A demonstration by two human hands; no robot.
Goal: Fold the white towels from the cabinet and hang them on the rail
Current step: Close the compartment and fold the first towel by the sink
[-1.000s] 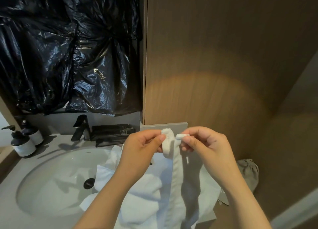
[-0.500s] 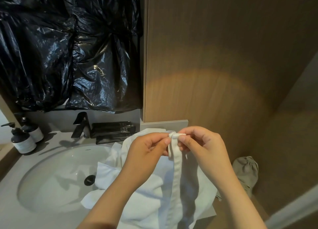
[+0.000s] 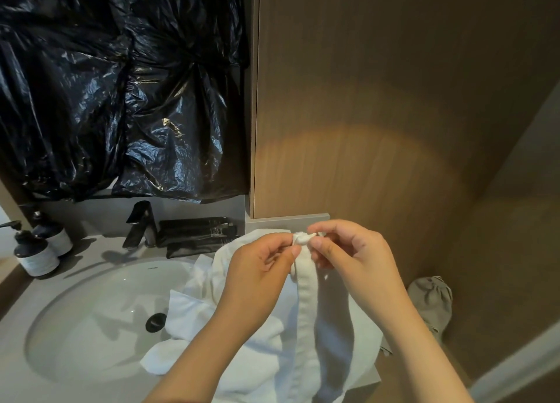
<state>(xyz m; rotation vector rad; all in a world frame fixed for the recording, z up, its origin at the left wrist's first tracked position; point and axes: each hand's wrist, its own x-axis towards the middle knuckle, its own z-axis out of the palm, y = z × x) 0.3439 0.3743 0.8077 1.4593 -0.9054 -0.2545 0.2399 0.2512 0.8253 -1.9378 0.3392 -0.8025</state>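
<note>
— Where's the white towel (image 3: 306, 311)?
— Bunched at 6 o'clock, across the counter (image 3: 100, 251) edge and the 3 o'clock rim of the sink (image 3: 91, 327). One hemmed strip runs up to the hands.
— And the hands?
— The left hand (image 3: 260, 269) and right hand (image 3: 354, 257) each pinch its top corner (thumb against fingertips), just beside each other.

Dim, warm light pool on wall panel (image 3: 363, 166) (glare on black plastic (image 3: 169, 136))

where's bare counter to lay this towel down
Bare: the counter front-left of the basin, and the strip between bottles and faucet. Crowded: black tubes fill the back right, and towels cover the basin's right side.
</note>
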